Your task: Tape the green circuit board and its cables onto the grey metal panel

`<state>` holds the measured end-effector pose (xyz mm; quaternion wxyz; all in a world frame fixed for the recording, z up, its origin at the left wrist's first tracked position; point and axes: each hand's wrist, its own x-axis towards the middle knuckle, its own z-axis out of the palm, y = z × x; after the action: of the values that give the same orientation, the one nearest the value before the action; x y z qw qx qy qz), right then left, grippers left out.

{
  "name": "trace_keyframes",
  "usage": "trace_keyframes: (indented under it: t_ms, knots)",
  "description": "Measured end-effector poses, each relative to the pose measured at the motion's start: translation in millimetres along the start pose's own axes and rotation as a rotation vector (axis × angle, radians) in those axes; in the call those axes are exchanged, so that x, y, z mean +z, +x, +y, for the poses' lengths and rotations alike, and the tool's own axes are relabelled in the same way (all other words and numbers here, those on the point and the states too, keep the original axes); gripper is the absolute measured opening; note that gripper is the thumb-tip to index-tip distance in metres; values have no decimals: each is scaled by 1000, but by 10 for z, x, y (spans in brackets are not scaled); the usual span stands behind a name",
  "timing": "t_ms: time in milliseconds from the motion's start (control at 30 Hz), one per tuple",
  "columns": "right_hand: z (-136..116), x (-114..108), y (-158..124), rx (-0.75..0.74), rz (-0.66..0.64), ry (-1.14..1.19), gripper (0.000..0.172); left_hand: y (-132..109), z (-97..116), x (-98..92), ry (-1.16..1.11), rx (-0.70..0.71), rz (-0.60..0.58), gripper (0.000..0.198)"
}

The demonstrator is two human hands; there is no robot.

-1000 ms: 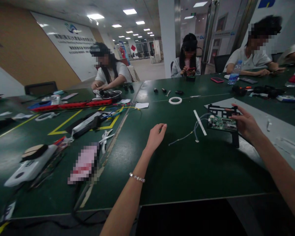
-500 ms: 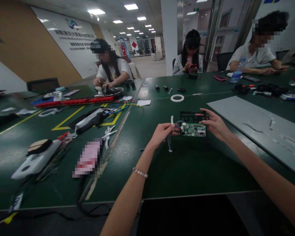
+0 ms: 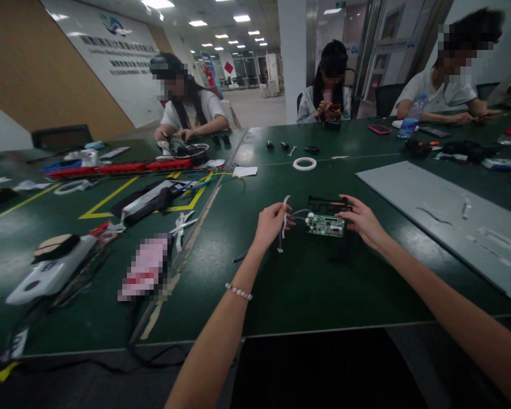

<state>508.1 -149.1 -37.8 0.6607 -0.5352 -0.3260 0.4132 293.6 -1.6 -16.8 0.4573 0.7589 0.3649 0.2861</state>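
Both forearms reach forward from the bottom of the view, the left one rising steeply with a beaded bracelet (image 3: 238, 292) at the wrist, the right one slanting in from the lower right corner. The left hand (image 3: 267, 226) is closed in a pinch, thumb against fingers, on a white strip (image 3: 286, 211) and apparently the grey cable (image 3: 300, 212) beside it. The right hand (image 3: 363, 220) grips the right edge of the black frame (image 3: 321, 200) that carries a green circuit board (image 3: 327, 225), between the hands and over the green table (image 3: 213, 309). Fingers hide part of the strip and the frame's right end; the frame's lower part blurs into the dark tabletop, so contact there cannot be told.
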Motion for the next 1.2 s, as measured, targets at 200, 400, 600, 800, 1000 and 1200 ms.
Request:
trace_keyframes:
  t_ms: [200,400,600,800,1000,1200]
  knots:
    - [83,-29,44,59,5,-67,59,77,-37,-107,83,137,182,29]
    - [82,34,61,107,57,-138,62,141,-142,-201,28,15,184,25]
    - [134,-85,122,19,111,-325,74,118,-75,-207,-133,-49,157,27]
    - [-62,112,22,-426,132,-675,48,25,82,-38,-344,20,108,32]
    - [-199,950,43,-253,-194,-497,29,-21,183,100,-506,144,125,33]
    - [-198,1223,96,-112,-123,-182,25,-39,187,100,-443,210,127,37]
